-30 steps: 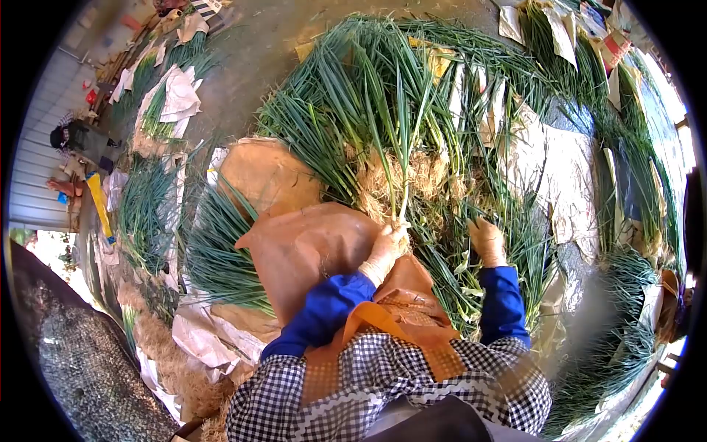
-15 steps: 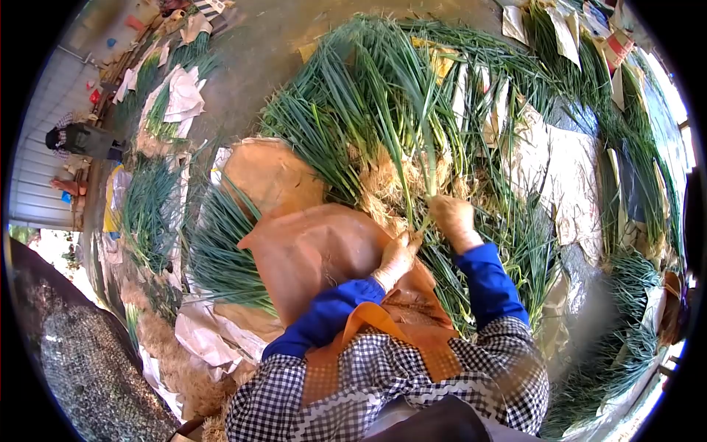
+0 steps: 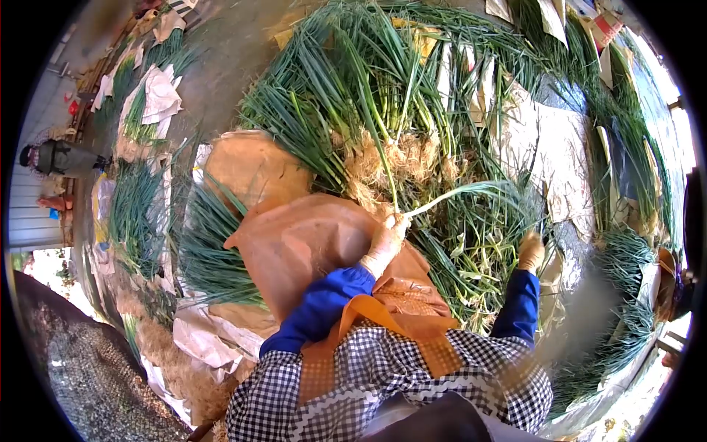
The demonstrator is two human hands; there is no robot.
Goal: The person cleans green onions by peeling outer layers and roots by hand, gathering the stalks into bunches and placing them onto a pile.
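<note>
My left hand (image 3: 388, 239), in front of the brown apron (image 3: 317, 236), is closed around the lower stem of a green onion (image 3: 386, 173). That onion's leaves reach up and away over the heap. Beside my left fingers a pale green leaf (image 3: 449, 194) arches to the right. My right hand (image 3: 531, 252) is out to the right, low over loose leaves, with its fingers drawn together. Whether it has the end of that leaf or another scrap cannot be made out. Just beyond my left hand lies a heap of green onions (image 3: 346, 88), their tan roots (image 3: 405, 156) facing me.
Stripped leaves (image 3: 471, 258) cover the floor between my hands. More green onions (image 3: 213, 250) lie at the left, and others (image 3: 626, 295) at the right. A pale sheet (image 3: 549, 155) is spread on the right. Another person (image 3: 62, 157) is at the far left.
My right hand has moved from the onion stem out to the right and toward me. A leaf now arches rightward from my left hand, which still grips the onion. The view has shifted slightly.
</note>
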